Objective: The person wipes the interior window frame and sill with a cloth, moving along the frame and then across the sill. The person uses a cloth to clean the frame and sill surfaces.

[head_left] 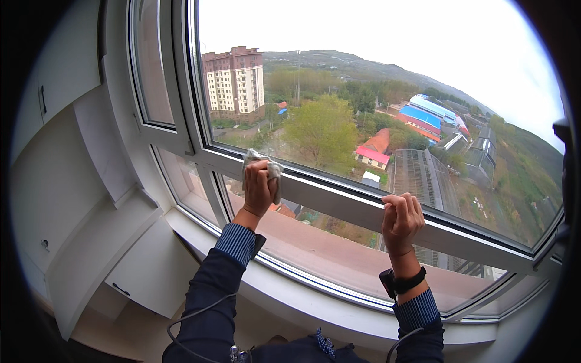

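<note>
My left hand is closed round a crumpled grey-white cloth and presses it on the white window rail, just under the large upper pane. Farther right along that same rail rests my right hand, its fingers curled against the frame's upper edge. Nothing shows between the right fingers, though the palm side is hidden. A black band with a small dark device is on my right wrist.
A white sill runs below the lower panes. White cabinets with dark handles stand at the left. A narrower window adjoins at the upper left. Thin cables hang along my sleeves. Outside are buildings, trees and hills.
</note>
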